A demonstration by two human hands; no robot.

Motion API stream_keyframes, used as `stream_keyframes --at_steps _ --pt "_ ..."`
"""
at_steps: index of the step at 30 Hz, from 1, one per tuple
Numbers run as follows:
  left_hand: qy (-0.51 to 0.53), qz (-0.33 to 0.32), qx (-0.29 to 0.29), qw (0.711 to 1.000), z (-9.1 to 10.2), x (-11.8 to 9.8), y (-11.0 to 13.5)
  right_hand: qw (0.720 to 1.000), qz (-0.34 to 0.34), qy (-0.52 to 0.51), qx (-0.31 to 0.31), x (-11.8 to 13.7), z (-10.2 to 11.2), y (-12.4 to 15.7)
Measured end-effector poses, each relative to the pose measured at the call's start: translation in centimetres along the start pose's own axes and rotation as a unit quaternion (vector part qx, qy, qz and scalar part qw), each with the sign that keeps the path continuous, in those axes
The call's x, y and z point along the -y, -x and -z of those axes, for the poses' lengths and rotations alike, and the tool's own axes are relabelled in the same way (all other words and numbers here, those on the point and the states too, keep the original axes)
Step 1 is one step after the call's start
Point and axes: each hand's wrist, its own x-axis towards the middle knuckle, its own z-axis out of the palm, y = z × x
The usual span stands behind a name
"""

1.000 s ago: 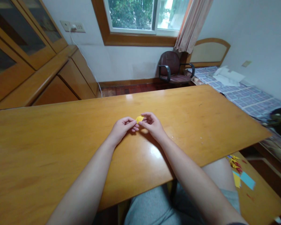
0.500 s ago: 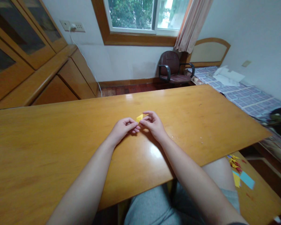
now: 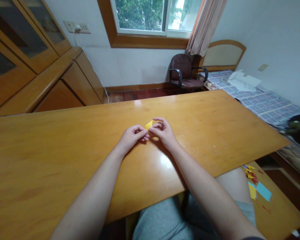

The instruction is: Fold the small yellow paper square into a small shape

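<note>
A small piece of folded yellow paper [image 3: 149,125] is pinched between my two hands, just above the middle of the wooden table [image 3: 65,150]. My left hand [image 3: 133,136] is closed on its lower left side, thumb against fingers. From the right, my right hand [image 3: 163,132] pinches the lower edge with thumb and fingertips, while its index finger arches over near the paper's top corner. The fingers cover the lower part of the paper, so its full shape cannot be made out.
On a lower wooden surface at my right lie several red and yellow folded paper pieces [image 3: 250,174], a light blue sheet [image 3: 264,191] and a yellow sheet [image 3: 252,191]. A brown armchair [image 3: 182,68] stands beyond the table, and a bed [image 3: 260,96] is at the right.
Almost nothing differs. The right index finger has shifted very slightly at the top of the yellow paper; both hands keep their grip in the same place.
</note>
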Motion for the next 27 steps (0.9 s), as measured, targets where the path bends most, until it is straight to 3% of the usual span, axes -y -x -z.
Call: stream_keyframes --at_steps 21,27 --pt "-0.032 -0.029 0.020 0.999 -0.13 0.75 -0.30 0.999 0.005 0.033 0.002 -0.25 -0.14 -0.28" --pt "-0.062 -0.064 -0.010 0.996 0.22 0.62 -0.43 0.999 0.005 0.048 0.021 -0.66 0.11 -0.31"
